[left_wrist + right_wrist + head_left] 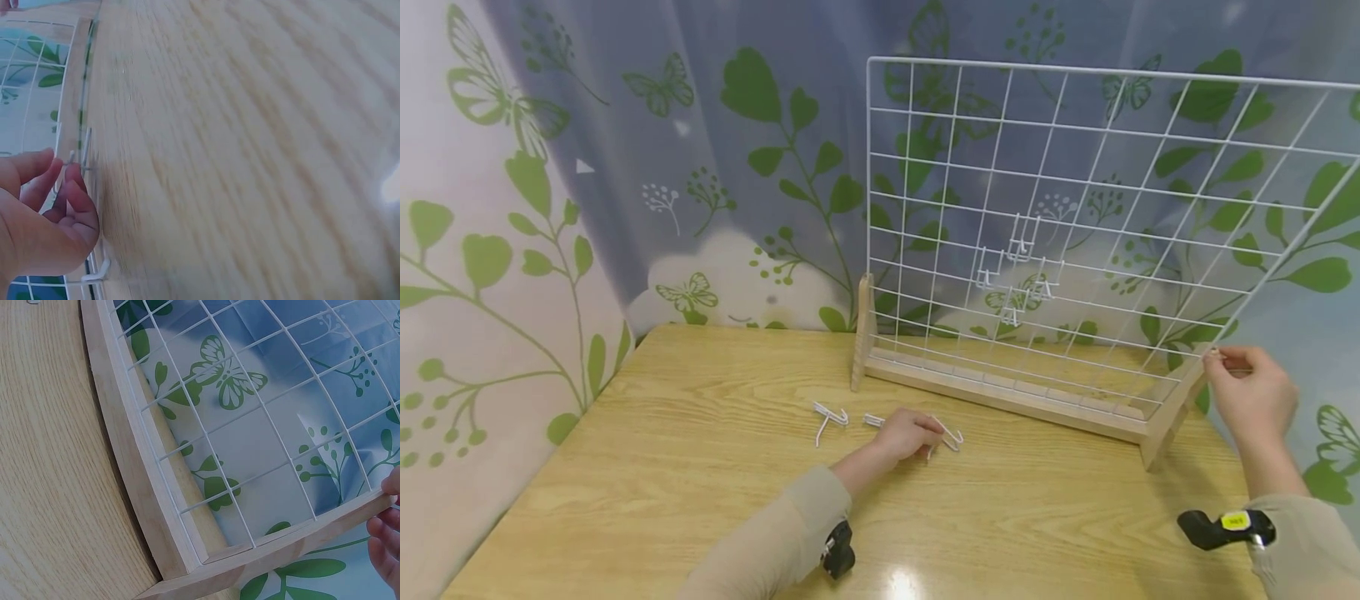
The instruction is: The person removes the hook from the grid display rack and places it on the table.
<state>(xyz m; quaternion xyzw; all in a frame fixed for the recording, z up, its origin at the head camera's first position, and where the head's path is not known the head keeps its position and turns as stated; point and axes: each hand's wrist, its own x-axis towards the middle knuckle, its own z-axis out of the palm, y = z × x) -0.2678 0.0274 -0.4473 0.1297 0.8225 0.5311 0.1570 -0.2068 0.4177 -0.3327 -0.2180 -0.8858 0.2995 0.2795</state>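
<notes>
My left hand (906,435) is low over the wooden table, its fingers pinching a white wire hook (952,435). In the left wrist view, the thumb and fingertips of this hand (59,209) meet at the thin wire. At the right, my right hand (1255,392) grips the upper end of the rack's wooden side support (1176,412). Its fingers (382,537) curl round that end in the right wrist view. A white wire grid panel (1067,129) stands upright in the wooden base (1000,402).
Several white hooks (1018,248) hang on the middle of the grid. Another hook (829,419) lies left of my left hand, and a white wire end (872,421) shows right beside it. A patterned curtain (715,167) hangs behind the table (662,467).
</notes>
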